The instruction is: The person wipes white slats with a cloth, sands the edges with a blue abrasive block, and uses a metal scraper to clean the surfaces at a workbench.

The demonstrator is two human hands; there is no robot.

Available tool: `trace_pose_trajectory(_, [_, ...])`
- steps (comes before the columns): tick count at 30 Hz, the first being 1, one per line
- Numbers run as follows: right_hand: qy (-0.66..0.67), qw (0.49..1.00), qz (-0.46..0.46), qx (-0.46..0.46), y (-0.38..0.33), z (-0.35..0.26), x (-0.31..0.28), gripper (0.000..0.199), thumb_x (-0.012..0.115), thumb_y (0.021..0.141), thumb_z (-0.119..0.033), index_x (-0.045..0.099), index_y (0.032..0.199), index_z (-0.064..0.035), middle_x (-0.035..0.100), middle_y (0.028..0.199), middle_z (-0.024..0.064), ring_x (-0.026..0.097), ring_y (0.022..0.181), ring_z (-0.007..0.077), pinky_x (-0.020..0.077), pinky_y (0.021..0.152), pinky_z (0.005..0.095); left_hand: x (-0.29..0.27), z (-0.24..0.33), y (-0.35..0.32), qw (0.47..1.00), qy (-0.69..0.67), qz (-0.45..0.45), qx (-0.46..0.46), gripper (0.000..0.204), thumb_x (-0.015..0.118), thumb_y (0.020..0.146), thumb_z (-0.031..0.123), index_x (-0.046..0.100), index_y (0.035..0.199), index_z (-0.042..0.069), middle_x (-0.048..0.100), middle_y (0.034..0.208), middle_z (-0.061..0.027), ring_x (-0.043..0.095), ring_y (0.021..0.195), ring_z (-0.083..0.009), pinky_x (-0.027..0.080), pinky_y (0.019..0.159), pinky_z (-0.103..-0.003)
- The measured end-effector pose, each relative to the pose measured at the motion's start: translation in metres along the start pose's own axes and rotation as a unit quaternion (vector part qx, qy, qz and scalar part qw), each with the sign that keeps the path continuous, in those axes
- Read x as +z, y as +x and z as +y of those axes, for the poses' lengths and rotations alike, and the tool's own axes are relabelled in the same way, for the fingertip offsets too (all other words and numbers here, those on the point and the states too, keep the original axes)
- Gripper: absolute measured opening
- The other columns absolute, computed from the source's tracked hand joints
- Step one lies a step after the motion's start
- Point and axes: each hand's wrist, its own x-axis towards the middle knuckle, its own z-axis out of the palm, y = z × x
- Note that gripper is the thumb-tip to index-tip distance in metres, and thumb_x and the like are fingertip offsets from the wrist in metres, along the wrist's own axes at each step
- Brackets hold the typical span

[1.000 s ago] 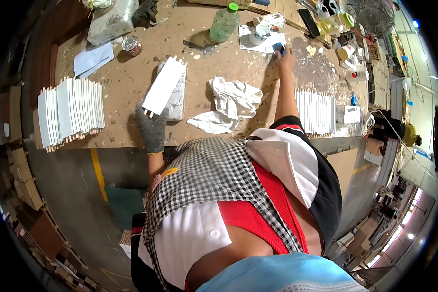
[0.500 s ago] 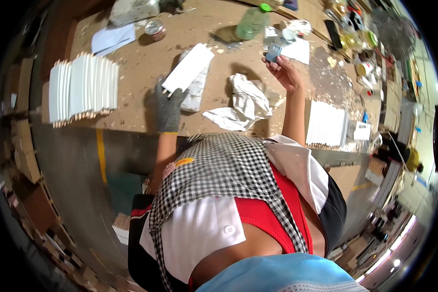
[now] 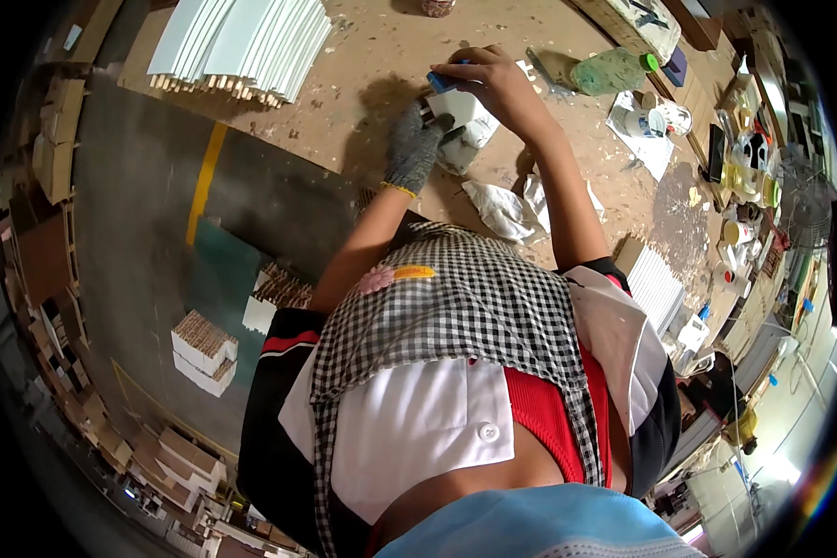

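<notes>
My left hand (image 3: 413, 149), in a dark grey knit glove, is closed on a white panel (image 3: 458, 108) with pale wooden pegs at its end. My bare right hand (image 3: 504, 86) reaches across above it, pinching a small flat blue piece (image 3: 444, 80) against or just over the panel's far end; its exact kind is not clear. Part of the panel is hidden by both hands. Under the panel lies a whitish wrapped block (image 3: 470, 151). A crumpled white cloth (image 3: 502, 209) rests nearer me, partly behind my right forearm.
A stack of white panels (image 3: 242, 46) stands at the bench's left, another stack (image 3: 654, 284) at the right. A green-capped bottle (image 3: 614, 74), a white cup (image 3: 645, 123) on paper and several bottles and tubs line the right side. Boxes (image 3: 205, 352) sit on the floor.
My right hand has come left with the blue piece, from out over the bench to the panel. My left hand still holds the panel, now turned. The whole view has swung.
</notes>
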Motion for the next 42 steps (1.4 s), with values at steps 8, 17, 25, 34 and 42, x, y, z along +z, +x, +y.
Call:
trace_pose_trajectory(8, [-0.085,0.996,-0.018,0.015,-0.003,-0.001,0.015,0.036,0.063,0.086,-0.006,0.074,0.117,-0.0184,0.068,0.115,0.0059,0.06,0.104,0.0278,0.0513,0.093,0.0391,0.008,0.011,-0.006,0.994,-0.111,-0.002,-0.022,0.047,0.07,0.091,0.001,0.052,0.133,-0.002,0.06,0.125,-0.0138,0.062,0.11,-0.0254,0.061,0.089,-0.036])
trace_pose_trajectory(17, [-0.111,0.994,-0.01,0.011,-0.002,-0.005,0.013,0.045,0.057,0.082,0.0,0.074,0.118,-0.0203,0.066,0.117,0.0044,0.058,0.107,0.0269,0.0502,0.096,0.0363,0.009,0.002,0.001,0.989,-0.147,-0.002,-0.031,0.048,0.068,0.089,-0.005,0.052,0.134,-0.001,0.057,0.126,-0.015,0.059,0.113,-0.0283,0.062,0.089,-0.042])
trace_pose_trajectory(25, [-0.141,0.99,0.005,-0.005,-0.002,-0.009,0.016,0.046,0.058,0.081,0.0,0.074,0.118,-0.0208,0.066,0.114,0.0041,0.057,0.106,0.0255,0.0506,0.095,0.0337,0.008,0.003,0.004,0.977,-0.201,0.016,-0.069,0.05,0.064,0.088,-0.011,0.052,0.134,0.001,0.057,0.127,-0.0128,0.059,0.111,-0.0286,0.063,0.087,-0.045])
trace_pose_trajectory(34, [-0.142,0.99,0.008,-0.004,0.001,-0.015,0.008,0.05,0.056,0.081,0.006,0.072,0.121,-0.0186,0.066,0.119,0.0068,0.06,0.106,0.0269,0.0532,0.093,0.0373,0.006,0.0,0.002,0.983,-0.178,0.002,-0.045,0.052,0.066,0.087,-0.01,0.051,0.136,0.001,0.057,0.126,-0.0131,0.058,0.113,-0.0288,0.063,0.088,-0.047])
trace_pose_trajectory(42, [-0.142,0.99,-0.003,-0.028,-0.004,-0.017,0.006,0.044,0.059,0.081,-0.001,0.072,0.119,-0.0182,0.064,0.117,0.0048,0.057,0.108,0.0256,0.0494,0.097,0.034,0.006,0.001,0.0,0.99,-0.139,-0.017,-0.012,0.049,0.067,0.089,-0.006,0.051,0.136,0.0,0.057,0.127,-0.0136,0.059,0.113,-0.0284,0.062,0.09,-0.044])
